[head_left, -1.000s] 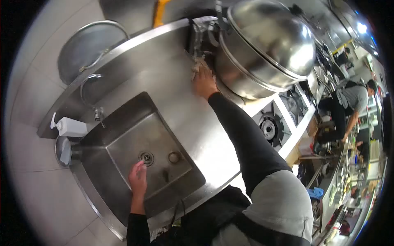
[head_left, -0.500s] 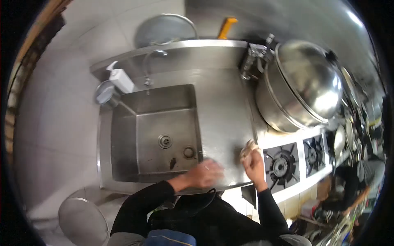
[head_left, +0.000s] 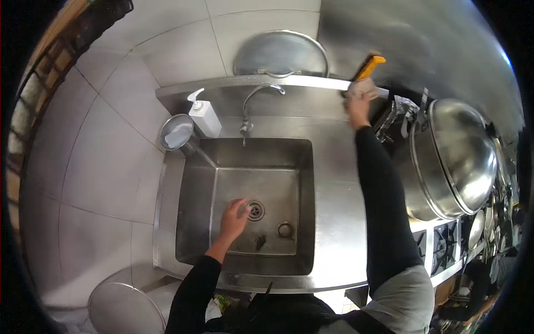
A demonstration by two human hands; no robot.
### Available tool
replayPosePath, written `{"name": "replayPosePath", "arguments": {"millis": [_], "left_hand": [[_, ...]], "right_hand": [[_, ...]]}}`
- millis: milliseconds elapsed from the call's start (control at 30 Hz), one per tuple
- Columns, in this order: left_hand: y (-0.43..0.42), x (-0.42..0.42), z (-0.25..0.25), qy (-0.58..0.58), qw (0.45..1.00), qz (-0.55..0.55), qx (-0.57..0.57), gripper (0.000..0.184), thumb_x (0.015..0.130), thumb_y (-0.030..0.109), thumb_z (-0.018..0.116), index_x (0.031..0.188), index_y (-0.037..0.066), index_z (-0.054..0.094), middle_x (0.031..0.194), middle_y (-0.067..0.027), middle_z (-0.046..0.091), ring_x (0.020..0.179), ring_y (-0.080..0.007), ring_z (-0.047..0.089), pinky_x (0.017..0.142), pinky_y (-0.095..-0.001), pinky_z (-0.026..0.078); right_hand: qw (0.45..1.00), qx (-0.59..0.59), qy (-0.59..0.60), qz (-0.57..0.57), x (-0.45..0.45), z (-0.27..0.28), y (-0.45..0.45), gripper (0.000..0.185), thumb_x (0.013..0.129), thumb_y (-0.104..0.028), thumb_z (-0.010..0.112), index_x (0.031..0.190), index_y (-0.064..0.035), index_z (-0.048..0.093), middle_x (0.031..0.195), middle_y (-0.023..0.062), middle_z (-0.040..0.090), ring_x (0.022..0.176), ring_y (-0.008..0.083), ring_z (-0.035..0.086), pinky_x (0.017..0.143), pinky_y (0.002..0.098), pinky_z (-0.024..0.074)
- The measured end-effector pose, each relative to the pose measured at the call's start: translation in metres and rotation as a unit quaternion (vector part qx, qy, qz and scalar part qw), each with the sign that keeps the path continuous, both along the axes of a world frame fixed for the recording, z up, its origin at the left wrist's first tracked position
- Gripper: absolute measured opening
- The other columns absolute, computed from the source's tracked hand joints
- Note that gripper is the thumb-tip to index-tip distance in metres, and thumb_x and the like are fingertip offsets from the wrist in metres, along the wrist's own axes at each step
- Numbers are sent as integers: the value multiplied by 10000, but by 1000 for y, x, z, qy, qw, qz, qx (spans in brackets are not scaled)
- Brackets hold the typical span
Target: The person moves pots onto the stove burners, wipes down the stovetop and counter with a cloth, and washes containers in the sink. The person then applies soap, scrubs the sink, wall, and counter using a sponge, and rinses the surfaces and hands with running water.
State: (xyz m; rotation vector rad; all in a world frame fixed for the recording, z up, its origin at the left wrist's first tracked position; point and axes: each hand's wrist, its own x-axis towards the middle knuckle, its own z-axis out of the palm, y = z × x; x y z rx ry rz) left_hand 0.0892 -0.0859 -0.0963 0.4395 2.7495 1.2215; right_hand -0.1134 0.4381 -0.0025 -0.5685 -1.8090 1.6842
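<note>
Right hand (head_left: 359, 106) has moved to the far ledge (head_left: 311, 82), fingers grasping a cloth (head_left: 363, 88); the orange handle (head_left: 372, 65) slants far-right just beyond. Left hand (head_left: 234, 219), loosely curled, empty, hangs over the sink (head_left: 272, 186).

Left hand (head_left: 235, 218), near frame centre, and right hand (head_left: 357, 107), upper right of centre: both bare. Black, close-fitting long sleeves, left one (head_left: 194, 292) at lower left, right one (head_left: 384, 195) right of centre, both plain, reaching wrists. Loose grey short sleeve (head_left: 403, 295) over right upper arm, lower right. Dark strap (head_left: 374, 323) beside it. Black garment (head_left: 295, 312) at bottom centre.
</note>
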Motion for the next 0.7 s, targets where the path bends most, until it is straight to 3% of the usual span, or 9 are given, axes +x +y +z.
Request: {"name": "replayPosePath", "arguments": {"millis": [67, 100, 133, 200, 233, 400, 433, 533, 700], "left_hand": [[-21, -16, -6, -39, 999, 22, 13, 403, 931, 273, 655, 1252, 35, 602, 1273, -161, 605, 1145, -337, 584, 965, -403, 477], [-26, -31, -8, -115, 987, 67, 91, 381, 928, 262, 660, 1227, 30, 618, 1220, -161, 626, 1118, -341, 597, 950, -406, 480], [-31, -44, -12, -193, 960, 118, 166, 359, 924, 250, 664, 1201, 25, 634, 1167, -162, 648, 1090, -344, 611, 935, -409, 483], [-49, -75, -7, -11, 997, 46, 60, 332, 930, 258, 652, 1170, 29, 656, 1132, -160, 659, 1072, -346, 622, 924, -410, 487], [-51, -89, 5, -5, 997, 57, 46, 333, 932, 267, 647, 1169, 33, 662, 1146, -160, 655, 1087, -342, 620, 935, -412, 484], [2, -198, -18, 39, 996, 24, 72, 534, 935, 386, 627, 1330, 29, 581, 1322, -190, 601, 1260, -304, 554, 1041, -407, 434], [21, -195, 20, -115, 989, 46, 80, 572, 934, 393, 627, 1342, -1, 556, 1313, -199, 611, 1192, -308, 601, 1009, -382, 460], [34, -192, -8, -133, 985, 70, 83, 375, 911, 370, 608, 1075, 51, 719, 973, -158, 728, 923, -295, 692, 811, -429, 512], [5, -89, -186, -248, 946, -151, -142, 418, 949, 411, 542, 977, 33, 719, 1008, -214, 702, 951, -379, 668, 835, -493, 502]], "right_hand": [[932, 335, -101, -98, -40, -39, -75, 366, 898, -158, 598, 1235, -29, 536, 1137, 210, 610, 1073, 335, 608, 907, 446, 496], [824, 533, -103, -159, -37, -56, -121, 375, 860, -145, 614, 1217, -40, 569, 1120, 216, 630, 1081, 360, 606, 904, 472, 492], [825, 533, -114, -148, -25, -61, -122, 375, 860, -145, 614, 1217, -40, 569, 1120, 216, 630, 1081, 360, 606, 904, 472, 492], [742, 631, -188, 127, 11, -75, -119, 396, 832, -185, 622, 1208, -61, 623, 1160, 204, 644, 1116, 405, 588, 941, 504, 463], [808, 555, -166, 104, 11, -116, -96, 429, 873, -335, 607, 1272, -180, 623, 1306, 109, 609, 1188, 343, 569, 1044, 520, 386], [759, 626, -176, 28, 135, -114, -117, 446, 922, -355, 545, 1301, -121, 577, 1263, 161, 591, 1185, 361, 534, 1025, 521, 379], [771, 589, -233, 68, 184, -111, -120, 453, 928, -359, 541, 1293, -94, 573, 1247, 184, 588, 1160, 376, 539, 1009, 505, 393], [800, 557, -214, 57, 288, -131, -88, 506, 945, -363, 536, 1271, 25, 544, 1215, 283, 562, 1135, 431, 530, 963, 508, 427], [758, 562, -330, 27, 401, -132, -76, 524, 1006, -411, 478, 1336, -5, 462, 1358, 250, 423, 1273, 414, 418, 1062, 507, 335]]}}
